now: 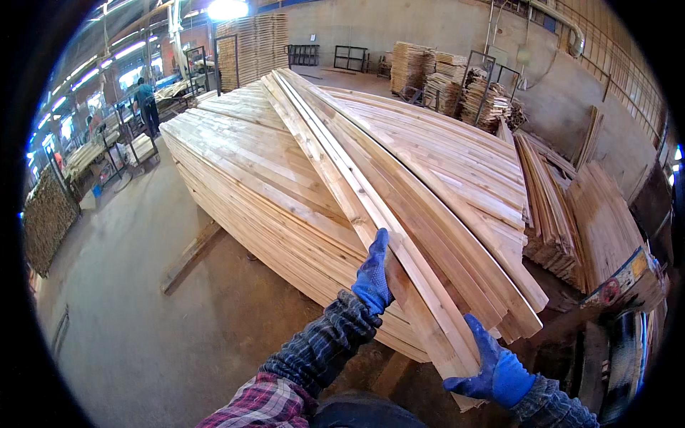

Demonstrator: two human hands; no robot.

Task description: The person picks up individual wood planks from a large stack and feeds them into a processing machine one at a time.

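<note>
Long, narrow wooden boards [342,175] lie slantwise across the top of a large stack of planks [257,178], their near ends reaching out toward me. My left hand [374,278], in a blue glove, grips the left edge of these boards partway along; the fingers underneath are hidden. At the near end, my right hand [496,371], also gloved in blue, clasps the board ends with thumb and fingers spread around them. To their right, more loose boards [457,221] rest on the same stack.
A wooden beam [193,255] sticks out from under the stack at floor level. Upright planks [553,214] and a wide panel [603,217] stand at right. Piles of wood [410,68] line the back wall. A person [146,107] stands far off at left.
</note>
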